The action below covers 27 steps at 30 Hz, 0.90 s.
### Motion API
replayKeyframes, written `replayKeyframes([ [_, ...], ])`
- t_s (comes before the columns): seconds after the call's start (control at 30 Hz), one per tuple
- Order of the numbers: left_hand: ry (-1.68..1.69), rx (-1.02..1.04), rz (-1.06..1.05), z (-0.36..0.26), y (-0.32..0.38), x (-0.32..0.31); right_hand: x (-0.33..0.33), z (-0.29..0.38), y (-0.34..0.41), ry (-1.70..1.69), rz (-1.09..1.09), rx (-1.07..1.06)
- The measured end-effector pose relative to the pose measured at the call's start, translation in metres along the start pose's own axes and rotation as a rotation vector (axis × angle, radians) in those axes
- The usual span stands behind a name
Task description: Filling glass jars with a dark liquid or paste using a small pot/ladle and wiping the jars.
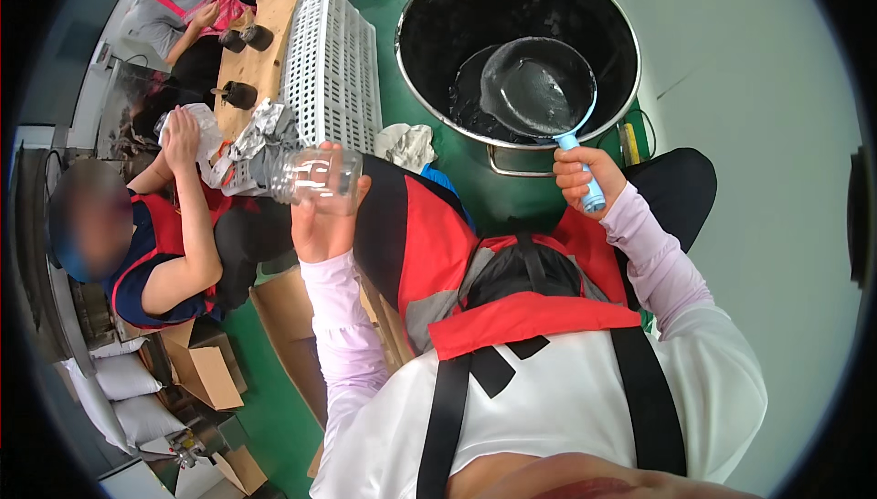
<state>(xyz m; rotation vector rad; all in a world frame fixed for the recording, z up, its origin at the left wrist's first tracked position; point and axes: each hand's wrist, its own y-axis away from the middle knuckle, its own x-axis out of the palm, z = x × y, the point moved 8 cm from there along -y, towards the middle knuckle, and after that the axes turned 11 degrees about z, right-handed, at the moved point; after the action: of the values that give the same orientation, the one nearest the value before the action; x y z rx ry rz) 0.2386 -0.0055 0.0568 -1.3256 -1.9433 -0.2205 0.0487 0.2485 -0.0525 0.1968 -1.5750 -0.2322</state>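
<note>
My left hand holds a clear jar, tipped on its side, with its threaded mouth toward the left. No lid is on it, and I see nothing inside. In my right hand is the light blue handle of a round scoop or strainer. Its bowl hangs inside a large metal pot and looks coated with a dark, shiny substance. More of that dark substance lies in the pot's bottom. Whether the scoop's bowl is mesh or solid I cannot tell.
White plastic crates stand left of the pot, beside a cardboard-topped surface bearing dark-filled jars. A co-worker sits at left, hands on a clear container; another person sits beyond. An open carton is by my left arm.
</note>
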Motion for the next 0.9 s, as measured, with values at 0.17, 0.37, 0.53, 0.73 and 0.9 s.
replayKeyframes([
  [0.17,-0.168,-0.041,0.057,0.017,-0.068,0.006,0.011,0.012,0.013,0.292,-0.204,-0.075],
  [0.37,-0.138,-0.079,0.032,0.042,-0.171,0.006,0.063,0.049,0.021,0.427,-0.19,-0.149],
  [0.53,-0.292,-0.006,-0.022,0.068,-0.223,-0.019,0.125,0.094,0.018,0.605,-0.24,-0.244],
  [0.73,-0.552,0.007,-0.082,0.08,-0.235,-0.039,0.171,0.129,0.018,0.737,-0.18,-0.296],
  [0.9,-0.502,-0.049,-0.123,0.085,-0.233,-0.049,0.174,0.142,0.022,0.742,-0.251,-0.365],
])
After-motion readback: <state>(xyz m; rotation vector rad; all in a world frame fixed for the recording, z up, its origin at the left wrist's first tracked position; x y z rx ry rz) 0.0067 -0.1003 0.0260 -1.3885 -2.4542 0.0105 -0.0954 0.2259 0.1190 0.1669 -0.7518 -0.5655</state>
